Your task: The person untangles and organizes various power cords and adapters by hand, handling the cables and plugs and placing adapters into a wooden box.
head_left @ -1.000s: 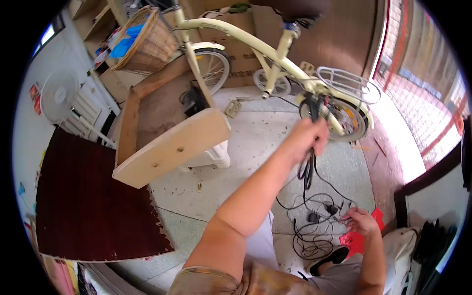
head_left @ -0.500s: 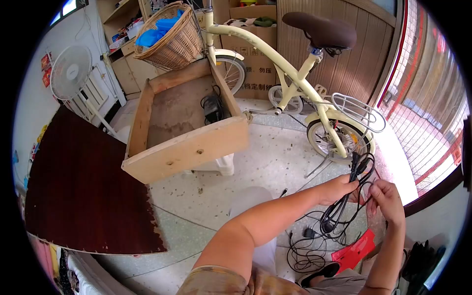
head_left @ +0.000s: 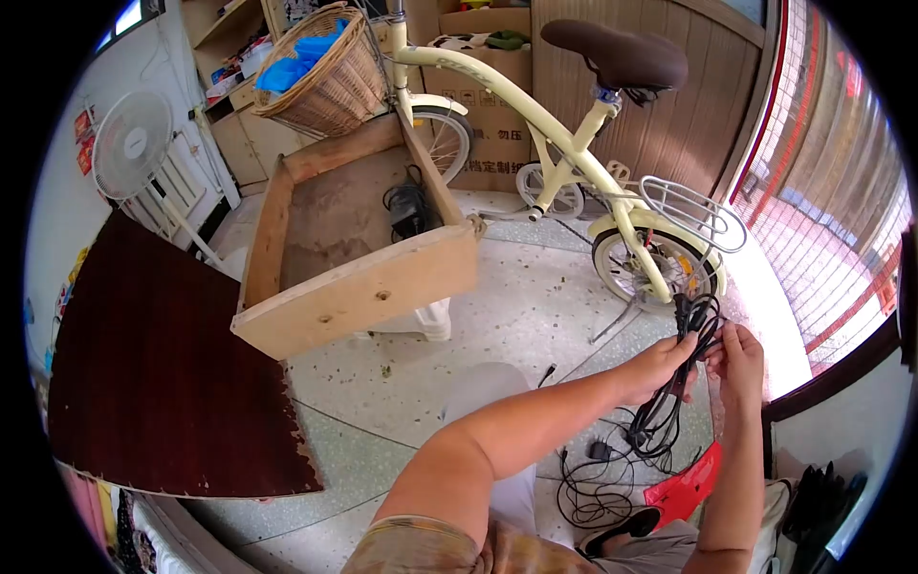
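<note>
A looped bundle of black cable (head_left: pixel 660 411) hangs from my left hand (head_left: pixel 662 368), whose fingers are wrapped round its upper part. Close beside it, my right hand (head_left: pixel 736 359) pinches a strand of the same cable at the bundle's right side. Below, more thin black cord (head_left: pixel 598 493) lies tangled on the floor with a black plug (head_left: pixel 601 450) among it. A red packet (head_left: pixel 684 488) is on the floor under the bundle. In the wooden drawer (head_left: pixel 359 292) to the left lies a black power adapter (head_left: pixel 409 210) with its cord.
A cream bicycle (head_left: pixel 574 158) with a wicker basket (head_left: pixel 330 81) stands behind the drawer. A dark wooden board (head_left: pixel 163 373) is at the left, near a white fan (head_left: pixel 134 143). Black items (head_left: pixel 822 507) sit at the lower right. A mesh door (head_left: pixel 822 191) is on the right.
My right hand has moved left and up, close against the bundle. The strand that it held out to the right is now drawn in near my left hand.
</note>
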The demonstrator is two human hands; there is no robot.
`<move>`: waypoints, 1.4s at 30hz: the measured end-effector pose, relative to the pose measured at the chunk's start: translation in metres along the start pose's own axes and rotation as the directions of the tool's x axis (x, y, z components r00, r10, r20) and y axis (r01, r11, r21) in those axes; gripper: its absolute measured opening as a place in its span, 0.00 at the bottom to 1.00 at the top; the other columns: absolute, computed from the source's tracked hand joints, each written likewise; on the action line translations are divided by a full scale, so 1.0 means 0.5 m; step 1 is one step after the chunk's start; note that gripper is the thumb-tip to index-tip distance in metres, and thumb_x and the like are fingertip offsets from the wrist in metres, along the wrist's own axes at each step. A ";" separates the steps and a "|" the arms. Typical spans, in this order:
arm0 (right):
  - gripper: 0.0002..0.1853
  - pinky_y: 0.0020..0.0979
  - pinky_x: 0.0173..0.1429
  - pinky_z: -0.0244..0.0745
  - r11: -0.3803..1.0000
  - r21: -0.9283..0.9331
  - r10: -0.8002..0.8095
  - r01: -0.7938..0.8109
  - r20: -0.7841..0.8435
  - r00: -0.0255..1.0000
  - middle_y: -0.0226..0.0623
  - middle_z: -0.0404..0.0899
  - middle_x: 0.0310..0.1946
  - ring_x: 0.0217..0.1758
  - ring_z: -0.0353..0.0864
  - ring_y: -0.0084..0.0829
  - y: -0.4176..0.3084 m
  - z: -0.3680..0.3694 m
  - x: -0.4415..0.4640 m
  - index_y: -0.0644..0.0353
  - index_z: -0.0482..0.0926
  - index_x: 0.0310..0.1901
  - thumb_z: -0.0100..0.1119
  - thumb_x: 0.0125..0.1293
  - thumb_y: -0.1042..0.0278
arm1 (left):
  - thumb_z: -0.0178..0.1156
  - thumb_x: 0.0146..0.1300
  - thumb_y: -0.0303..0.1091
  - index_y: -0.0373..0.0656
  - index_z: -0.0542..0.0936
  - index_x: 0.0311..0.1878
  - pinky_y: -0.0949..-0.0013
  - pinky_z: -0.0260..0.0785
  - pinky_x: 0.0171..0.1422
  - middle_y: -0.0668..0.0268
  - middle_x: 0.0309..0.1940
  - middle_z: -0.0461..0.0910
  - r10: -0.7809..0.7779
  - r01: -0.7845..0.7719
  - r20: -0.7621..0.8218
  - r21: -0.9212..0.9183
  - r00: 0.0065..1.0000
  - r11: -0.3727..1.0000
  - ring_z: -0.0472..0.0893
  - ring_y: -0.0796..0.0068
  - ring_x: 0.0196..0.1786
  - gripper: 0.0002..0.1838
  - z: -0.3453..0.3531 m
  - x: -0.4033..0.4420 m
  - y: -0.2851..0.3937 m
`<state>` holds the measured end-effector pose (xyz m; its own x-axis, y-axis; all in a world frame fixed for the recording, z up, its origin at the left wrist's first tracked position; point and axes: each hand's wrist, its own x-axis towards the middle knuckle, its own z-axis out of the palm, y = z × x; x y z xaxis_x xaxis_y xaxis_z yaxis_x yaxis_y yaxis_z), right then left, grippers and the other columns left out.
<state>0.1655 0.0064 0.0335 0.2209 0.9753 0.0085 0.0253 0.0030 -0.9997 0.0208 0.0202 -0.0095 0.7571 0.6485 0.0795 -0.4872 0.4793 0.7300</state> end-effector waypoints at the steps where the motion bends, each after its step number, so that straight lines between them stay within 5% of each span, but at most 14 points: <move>1: 0.11 0.18 0.16 0.63 0.996 0.079 0.040 -0.039 -0.010 0.999 0.32 0.70 0.14 0.12 0.67 0.19 0.009 0.000 0.004 0.63 0.70 0.30 0.46 0.64 0.63 | 0.41 0.65 0.45 0.44 0.65 0.46 0.71 0.69 0.30 0.69 0.20 0.66 0.028 -0.027 -0.002 0.100 1.000 0.995 0.68 0.80 0.23 0.15 0.004 0.001 0.005; 6: 0.13 0.18 0.21 0.61 0.954 0.290 -0.065 0.077 -0.049 0.997 0.28 0.69 0.20 0.18 0.66 0.16 0.042 0.027 -0.026 0.63 0.69 0.38 0.48 0.62 0.60 | 0.45 0.63 0.33 0.40 0.63 0.49 0.74 0.70 0.27 0.70 0.22 0.67 0.087 -0.096 0.040 0.376 0.995 0.922 0.69 0.82 0.24 0.13 0.004 -0.001 0.040; 9: 0.29 0.23 0.41 0.65 0.973 0.167 -0.180 0.161 0.110 0.977 0.34 0.68 0.42 0.40 0.69 0.23 0.037 0.082 -0.087 0.65 0.55 0.57 0.50 0.61 0.56 | 0.45 0.62 0.30 0.38 0.63 0.44 0.75 0.67 0.24 0.67 0.23 0.70 0.533 -0.453 0.041 0.586 0.845 0.672 0.72 0.81 0.22 0.10 0.014 0.004 0.051; 12: 0.46 0.31 0.61 0.55 0.966 0.189 -0.231 0.175 0.340 0.911 0.40 0.55 0.57 0.60 0.57 0.32 0.045 0.100 -0.110 0.62 0.42 0.63 0.62 0.49 0.59 | 0.45 0.62 0.29 0.39 0.63 0.40 0.76 0.64 0.24 0.67 0.21 0.70 0.364 -0.256 -0.108 0.530 0.925 0.808 0.72 0.80 0.22 0.06 0.013 -0.016 0.057; 14: 0.49 0.31 0.59 0.56 0.974 0.063 -0.224 0.216 0.361 0.905 0.40 0.56 0.57 0.59 0.59 0.32 0.045 0.103 -0.112 0.63 0.42 0.63 0.65 0.44 0.65 | 0.44 0.62 0.30 0.40 0.62 0.37 0.76 0.64 0.25 0.69 0.18 0.69 0.385 -0.226 -0.139 0.613 0.912 0.757 0.72 0.80 0.22 0.05 0.013 -0.019 0.053; 16: 0.49 0.30 0.56 0.61 0.968 -0.003 -0.237 0.252 0.332 0.913 0.39 0.60 0.53 0.55 0.63 0.31 0.057 0.099 -0.109 0.65 0.45 0.62 0.67 0.41 0.68 | 0.44 0.63 0.31 0.42 0.61 0.35 0.76 0.64 0.28 0.69 0.19 0.67 0.438 -0.308 -0.229 0.441 0.869 0.843 0.71 0.79 0.23 0.04 0.009 -0.015 0.047; 18: 0.42 0.26 0.47 0.67 0.996 0.080 -0.003 -0.032 0.405 0.914 0.35 0.66 0.47 0.48 0.69 0.26 0.070 0.103 -0.116 0.66 0.53 0.59 0.66 0.43 0.68 | 0.43 0.64 0.33 0.43 0.61 0.34 0.74 0.65 0.30 0.69 0.20 0.65 0.514 -0.438 -0.196 0.328 0.835 0.837 0.68 0.80 0.22 0.06 0.012 -0.013 0.041; 20: 0.29 0.23 0.38 0.70 0.989 0.148 -0.062 0.005 0.386 0.920 0.33 0.71 0.37 0.38 0.73 0.23 0.100 0.100 -0.113 0.66 0.63 0.50 0.64 0.47 0.66 | 0.43 0.65 0.36 0.44 0.61 0.33 0.71 0.65 0.34 0.70 0.22 0.63 0.498 -0.473 -0.238 0.157 0.834 0.867 0.65 0.81 0.22 0.07 0.011 -0.017 0.039; 22: 0.18 0.23 0.33 0.70 0.908 0.340 0.040 -0.243 0.508 0.860 0.33 0.73 0.30 0.29 0.73 0.23 0.101 0.103 -0.117 0.65 0.68 0.42 0.61 0.52 0.65 | 0.43 0.65 0.37 0.45 0.60 0.32 0.70 0.64 0.36 0.71 0.22 0.62 0.479 -0.461 -0.241 0.132 0.844 0.878 0.63 0.81 0.22 0.08 0.009 -0.022 0.035; 26: 0.12 0.23 0.28 0.68 0.900 0.370 0.024 -0.230 0.485 0.874 0.33 0.72 0.24 0.22 0.72 0.24 0.102 0.106 -0.123 0.64 0.68 0.36 0.55 0.58 0.64 | 0.44 0.64 0.35 0.43 0.63 0.37 0.70 0.65 0.37 0.71 0.23 0.63 0.423 -0.400 -0.216 0.141 0.880 0.905 0.65 0.79 0.24 0.07 -0.004 -0.015 0.035; 28: 0.11 0.23 0.24 0.66 0.973 0.189 0.044 -0.131 0.406 0.913 0.33 0.71 0.23 0.20 0.69 0.23 0.106 0.099 -0.116 0.63 0.68 0.33 0.51 0.61 0.63 | 0.44 0.64 0.34 0.41 0.64 0.41 0.69 0.65 0.39 0.70 0.25 0.64 0.392 -0.352 -0.198 0.208 0.899 0.913 0.66 0.78 0.26 0.08 -0.006 -0.015 0.052; 31: 0.10 0.22 0.19 0.59 0.922 0.344 0.016 -0.179 0.429 0.903 0.31 0.67 0.19 0.16 0.64 0.23 0.088 0.096 -0.129 0.61 0.66 0.32 0.48 0.62 0.63 | 0.50 0.60 0.31 0.39 0.58 0.59 0.68 0.62 0.52 0.67 0.37 0.68 0.126 -0.142 0.216 0.058 0.968 0.988 0.70 0.70 0.44 0.24 -0.014 -0.025 0.097; 34: 0.09 0.21 0.17 0.53 0.811 0.516 -0.006 -0.276 0.479 0.878 0.30 0.62 0.16 0.14 0.59 0.22 0.068 0.097 -0.143 0.59 0.66 0.33 0.49 0.61 0.63 | 0.53 0.58 0.36 0.38 0.59 0.58 0.66 0.61 0.54 0.66 0.38 0.69 0.130 -0.141 0.440 -0.007 0.888 0.990 0.70 0.68 0.48 0.27 -0.006 -0.032 0.112; 42: 0.11 0.22 0.13 0.52 0.643 0.614 -0.054 -0.458 0.633 0.772 0.30 0.62 0.15 0.11 0.58 0.23 0.041 0.103 -0.164 0.60 0.65 0.34 0.52 0.59 0.62 | 0.50 0.60 0.41 0.40 0.62 0.50 0.59 0.64 0.53 0.65 0.33 0.70 0.145 -0.223 0.362 0.182 0.921 0.958 0.74 0.67 0.39 0.20 0.030 -0.064 0.102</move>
<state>0.0977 -0.0619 0.0110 -0.4479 0.8929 0.0455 -0.6833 -0.3090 -0.6615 -0.0219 0.0151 0.0353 0.7841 0.4522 0.4252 -0.5560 0.2072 0.8050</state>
